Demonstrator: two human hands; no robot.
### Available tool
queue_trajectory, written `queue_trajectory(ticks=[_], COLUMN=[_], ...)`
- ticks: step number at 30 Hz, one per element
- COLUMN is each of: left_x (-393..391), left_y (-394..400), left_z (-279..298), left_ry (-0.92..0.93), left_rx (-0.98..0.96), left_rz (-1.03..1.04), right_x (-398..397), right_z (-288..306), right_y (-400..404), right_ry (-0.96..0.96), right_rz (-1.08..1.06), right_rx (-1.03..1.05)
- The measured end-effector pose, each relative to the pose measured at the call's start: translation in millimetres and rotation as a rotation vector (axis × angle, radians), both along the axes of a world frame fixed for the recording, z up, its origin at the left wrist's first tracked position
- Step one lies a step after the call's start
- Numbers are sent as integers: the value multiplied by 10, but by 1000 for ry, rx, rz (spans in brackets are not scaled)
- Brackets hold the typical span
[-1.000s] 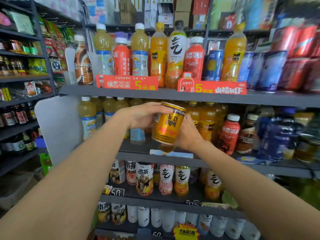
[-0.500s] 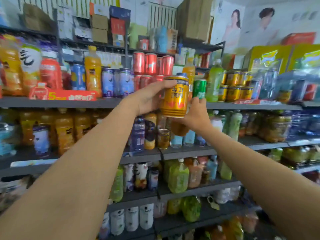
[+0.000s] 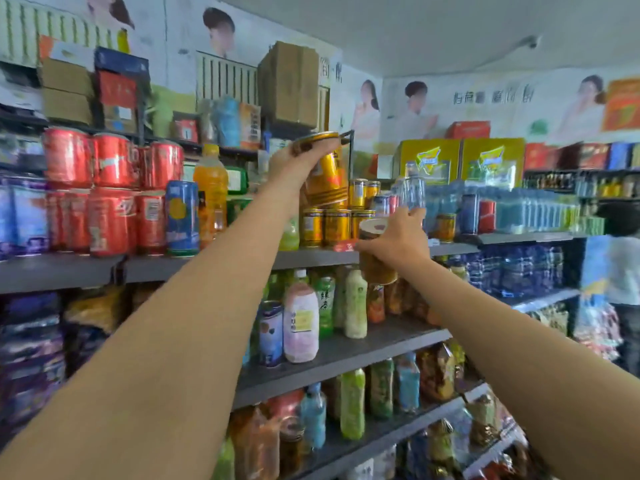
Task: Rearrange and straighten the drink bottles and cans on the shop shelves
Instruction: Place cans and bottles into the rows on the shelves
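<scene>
My left hand [image 3: 298, 164] has carried the gold can [image 3: 325, 174] up from chest height and along the shelves; it now grips the can by its rim, fingers curled over the top, tilted just above the stacked gold cans [image 3: 336, 225] on the top shelf [image 3: 207, 263]. My right hand [image 3: 398, 237], lower and to the right of the left, has picked up a brown jar [image 3: 375, 251] and holds it against the shelf edge. The can has reached its own kind, so I judge setting it down is next.
</scene>
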State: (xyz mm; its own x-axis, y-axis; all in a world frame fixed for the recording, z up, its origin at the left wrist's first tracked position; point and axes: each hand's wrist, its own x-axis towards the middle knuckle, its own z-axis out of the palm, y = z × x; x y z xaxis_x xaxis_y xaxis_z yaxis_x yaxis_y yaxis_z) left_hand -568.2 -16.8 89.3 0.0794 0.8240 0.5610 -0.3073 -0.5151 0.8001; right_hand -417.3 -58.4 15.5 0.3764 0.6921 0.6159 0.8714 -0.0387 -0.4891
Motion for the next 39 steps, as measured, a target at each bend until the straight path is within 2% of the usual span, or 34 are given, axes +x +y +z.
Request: queue_trajectory(ticks=[3, 7, 13, 20, 23, 30, 36, 39], left_x=[417, 871, 1343, 1589, 1578, 1553, 1589, 1573], left_y=[521, 1009, 1574, 1928, 1978, 2036, 2017, 1976], left_z=[104, 221, 222, 164, 187, 157, 105, 77], left_ry=[-137, -90, 9, 204, 343, 564, 566, 427], left_rx=[-61, -137, -137, -135, -98, -91, -52, 121], left_rz=[157, 300, 419, 658, 736, 794, 796, 973], right_x=[455, 996, 1381, 1475, 1483, 1477, 1348, 1303], right_z=[161, 441, 691, 899, 944, 1020, 1089, 1075], right_y=[341, 698, 1187, 1769, 1898, 2096, 2222, 2315], right_ry=[33, 61, -44, -56, -66, 13, 37, 54], right_rz=[-109, -135, -54, 133, 180, 273, 357, 404], right_rx=[-13, 54, 153, 222, 234, 251, 236, 238])
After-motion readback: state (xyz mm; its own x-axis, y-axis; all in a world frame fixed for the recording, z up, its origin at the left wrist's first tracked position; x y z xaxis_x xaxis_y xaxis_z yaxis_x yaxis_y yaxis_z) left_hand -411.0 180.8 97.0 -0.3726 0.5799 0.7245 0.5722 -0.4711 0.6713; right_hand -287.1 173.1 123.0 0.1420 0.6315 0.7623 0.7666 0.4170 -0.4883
